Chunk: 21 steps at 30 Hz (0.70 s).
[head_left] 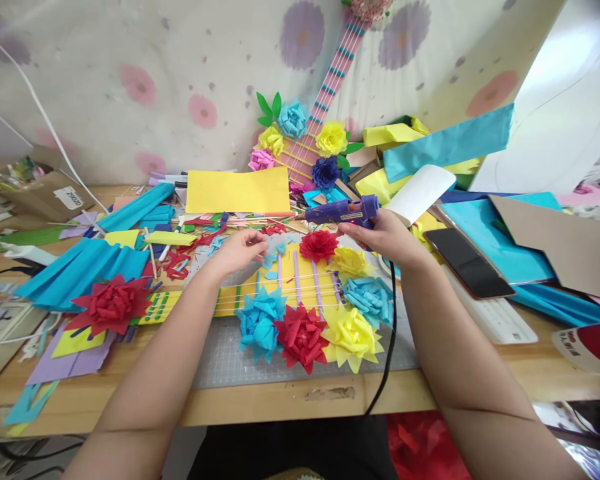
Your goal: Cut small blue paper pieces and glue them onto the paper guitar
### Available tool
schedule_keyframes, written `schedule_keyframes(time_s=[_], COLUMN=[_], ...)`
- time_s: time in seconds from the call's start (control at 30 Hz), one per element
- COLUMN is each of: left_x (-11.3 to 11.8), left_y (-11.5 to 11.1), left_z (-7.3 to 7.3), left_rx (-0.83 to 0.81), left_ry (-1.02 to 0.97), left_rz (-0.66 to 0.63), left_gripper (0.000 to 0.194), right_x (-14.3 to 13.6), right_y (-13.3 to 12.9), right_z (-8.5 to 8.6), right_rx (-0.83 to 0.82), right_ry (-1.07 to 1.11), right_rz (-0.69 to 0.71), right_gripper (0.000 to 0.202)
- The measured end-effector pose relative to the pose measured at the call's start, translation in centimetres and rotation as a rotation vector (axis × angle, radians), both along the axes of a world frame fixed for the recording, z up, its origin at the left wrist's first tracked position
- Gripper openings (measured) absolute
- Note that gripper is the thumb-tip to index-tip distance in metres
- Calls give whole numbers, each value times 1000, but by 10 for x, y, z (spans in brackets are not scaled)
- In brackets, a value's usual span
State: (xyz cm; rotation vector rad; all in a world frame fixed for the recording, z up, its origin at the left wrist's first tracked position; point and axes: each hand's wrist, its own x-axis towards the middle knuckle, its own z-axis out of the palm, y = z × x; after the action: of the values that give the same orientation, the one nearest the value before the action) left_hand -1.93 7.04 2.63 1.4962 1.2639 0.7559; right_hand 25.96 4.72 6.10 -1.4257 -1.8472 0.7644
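Observation:
My right hand (387, 237) grips a blue hot glue gun (343, 212), its nozzle pointing left above the far edge of a yellow paper guitar (230, 301). My left hand (240, 253) is closed, thumb and fingertips together, by light-blue paper pieces (276, 248); whatever sits in the pinch is too small to make out. Around the guitar's body are a far red paper flower (319, 246), a yellow one (350, 262), a ruffled blue one (369, 300), and along the near side a blue (261, 323), a red (303, 335) and a yellow flower (353, 337).
A grey cutting mat (215, 367) lies beneath the guitar. The gun's black cord (391, 333) hangs over the table edge. A phone (470, 262) and white keyboard (495, 313) lie right, near a red-and-white cup (593, 347). Behind stands a pink paper guitar (330, 87).

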Motion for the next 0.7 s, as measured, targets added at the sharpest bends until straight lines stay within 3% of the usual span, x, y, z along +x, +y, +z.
schedule_keyframes(time_s=[0.2, 0.5, 0.7], left_x=[8, 14, 13], left_y=[-5, -8, -8], left_z=[2, 3, 3], left_rx=[-34, -36, -48], left_ry=[-13, 14, -25], left_rz=[40, 40, 22], left_gripper=[17, 12, 17], right_x=[-10, -22, -23], right_y=[-3, -2, -2], right_z=[-2, -13, -15], right_rx=[65, -42, -20], right_ry=[-49, -92, -118], right_rz=[105, 244, 195], right_gripper=[47, 42, 45])
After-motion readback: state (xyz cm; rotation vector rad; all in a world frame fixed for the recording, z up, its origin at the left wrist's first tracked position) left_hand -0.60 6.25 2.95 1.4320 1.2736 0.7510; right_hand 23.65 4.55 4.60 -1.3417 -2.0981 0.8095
